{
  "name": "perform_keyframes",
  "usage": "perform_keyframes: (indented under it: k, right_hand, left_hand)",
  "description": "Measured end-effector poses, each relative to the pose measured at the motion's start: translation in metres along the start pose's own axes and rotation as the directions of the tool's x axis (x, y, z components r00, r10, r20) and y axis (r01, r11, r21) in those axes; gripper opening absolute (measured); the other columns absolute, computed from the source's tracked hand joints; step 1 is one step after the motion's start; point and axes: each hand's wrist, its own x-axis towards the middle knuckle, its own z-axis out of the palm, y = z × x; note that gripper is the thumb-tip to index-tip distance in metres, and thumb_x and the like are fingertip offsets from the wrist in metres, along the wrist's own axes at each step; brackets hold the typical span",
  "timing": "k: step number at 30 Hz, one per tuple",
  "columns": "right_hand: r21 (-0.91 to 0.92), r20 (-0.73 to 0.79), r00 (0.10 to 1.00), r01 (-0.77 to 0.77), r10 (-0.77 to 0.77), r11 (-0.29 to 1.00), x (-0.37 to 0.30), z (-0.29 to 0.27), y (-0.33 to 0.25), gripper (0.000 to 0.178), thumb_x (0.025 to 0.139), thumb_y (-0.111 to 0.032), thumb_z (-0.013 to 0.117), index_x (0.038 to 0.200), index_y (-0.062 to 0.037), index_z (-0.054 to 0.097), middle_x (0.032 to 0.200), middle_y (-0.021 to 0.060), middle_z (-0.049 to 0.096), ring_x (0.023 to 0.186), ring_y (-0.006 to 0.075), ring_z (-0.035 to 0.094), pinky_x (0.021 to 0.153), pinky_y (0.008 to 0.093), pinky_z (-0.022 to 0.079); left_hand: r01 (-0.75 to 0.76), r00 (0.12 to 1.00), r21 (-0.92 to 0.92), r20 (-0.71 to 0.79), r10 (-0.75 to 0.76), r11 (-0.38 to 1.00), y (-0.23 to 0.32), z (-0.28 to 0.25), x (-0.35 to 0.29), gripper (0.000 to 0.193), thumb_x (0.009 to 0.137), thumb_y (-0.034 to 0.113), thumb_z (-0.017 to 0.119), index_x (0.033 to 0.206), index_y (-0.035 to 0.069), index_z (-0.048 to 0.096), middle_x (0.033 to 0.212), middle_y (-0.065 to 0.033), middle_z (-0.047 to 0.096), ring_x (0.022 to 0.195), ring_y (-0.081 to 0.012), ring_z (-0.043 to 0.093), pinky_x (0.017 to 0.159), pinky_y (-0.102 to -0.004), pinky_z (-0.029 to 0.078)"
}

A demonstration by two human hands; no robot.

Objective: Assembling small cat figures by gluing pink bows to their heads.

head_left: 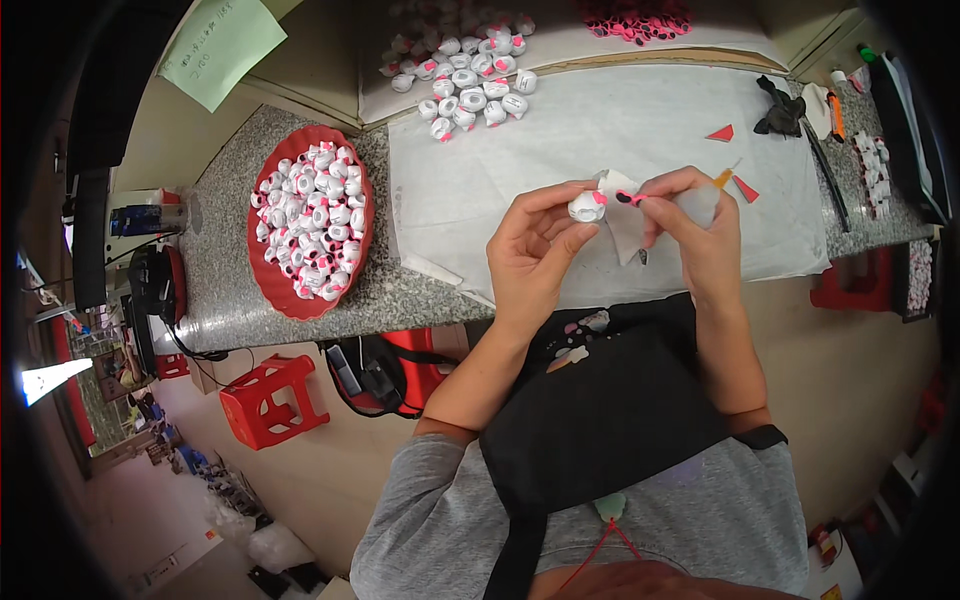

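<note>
Between the thumb and fingers of my left hand (537, 245) is a small round white figure (587, 207) with a pink spot. My right hand (697, 235) pinches a tiny pink-and-black piece (628, 198), shaped like miniature sunglasses, just right of the figure. A translucent squeeze bottle (698, 205) with an orange-yellow nozzle (722, 178) and a thin tip is tucked in the same hand. Behind and below the fingertips shows a whitish cloth or paper piece (625, 235). Both hands are above the white sheet (480, 200) on the counter.
A red scalloped tray (262, 265) full of similar figures stands at left. More white figures (470, 80) lie at the back, beside a pile of pink-and-black pieces (637, 20). Red scraps (720, 132), a black crumpled item (780, 107) and an orange-handled tool (836, 116) lie at right.
</note>
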Motion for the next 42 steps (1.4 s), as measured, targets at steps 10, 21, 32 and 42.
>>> perform_keyframes:
  k: [10, 21, 32, 42]
  right_hand:
    - [0.055, 0.149, 0.986, -0.088, 0.079, 0.995, -0.008, 0.007, 0.000, 0.007, 0.068, -0.001, 0.056, 0.070, 0.0021, 0.050, 0.070, 0.0073, 0.050, 0.050, 0.0088, 0.045, 0.040, 0.0193, 0.037]
    - [0.028, 0.174, 0.984, 0.023, -0.028, 0.999, -0.011, 0.014, -0.001, 0.024, 0.063, 0.005, 0.058, 0.084, 0.0019, 0.048, 0.070, 0.0061, 0.050, 0.053, 0.0083, 0.046, 0.041, 0.0177, 0.038]
    - [0.100, 0.230, 0.973, -0.007, -0.016, 0.995, -0.014, 0.019, 0.004, 0.025, 0.064, 0.003, 0.060, 0.087, 0.0033, 0.052, 0.079, 0.0098, 0.053, 0.060, 0.0096, 0.049, 0.043, 0.0185, 0.041]
    - [0.122, 0.183, 0.983, -0.055, 0.032, 0.991, -0.019, 0.021, 0.003, 0.022, 0.063, 0.003, 0.060, 0.083, 0.0034, 0.050, 0.083, 0.0144, 0.055, 0.060, 0.0129, 0.052, 0.045, 0.0221, 0.044]
  left_hand:
    - [-0.125, 0.992, 0.291, 0.048, 0.116, 0.949, -0.005, 0.000, -0.004, 0.027, 0.067, -0.008, 0.053, 0.093, -0.001, 0.052, 0.100, -0.0129, 0.051, 0.090, -0.0175, 0.050, 0.070, -0.0249, 0.044]
    - [0.099, 0.991, -0.114, 0.101, -0.088, 0.989, 0.005, -0.007, -0.003, 0.027, 0.071, -0.006, 0.052, 0.097, -0.005, 0.046, 0.101, -0.0152, 0.049, 0.093, -0.0162, 0.048, 0.079, -0.0252, 0.039]
    - [0.077, 0.985, -0.129, 0.161, -0.056, 0.989, 0.002, -0.012, -0.010, 0.022, 0.072, -0.006, 0.051, 0.093, -0.005, 0.048, 0.097, -0.0144, 0.050, 0.091, -0.0181, 0.049, 0.078, -0.0275, 0.041]
    - [0.010, 0.986, -0.100, 0.164, 0.007, 0.995, -0.001, -0.011, -0.013, 0.019, 0.074, -0.003, 0.051, 0.092, -0.004, 0.048, 0.095, -0.0133, 0.051, 0.089, -0.0167, 0.049, 0.077, -0.0264, 0.041]
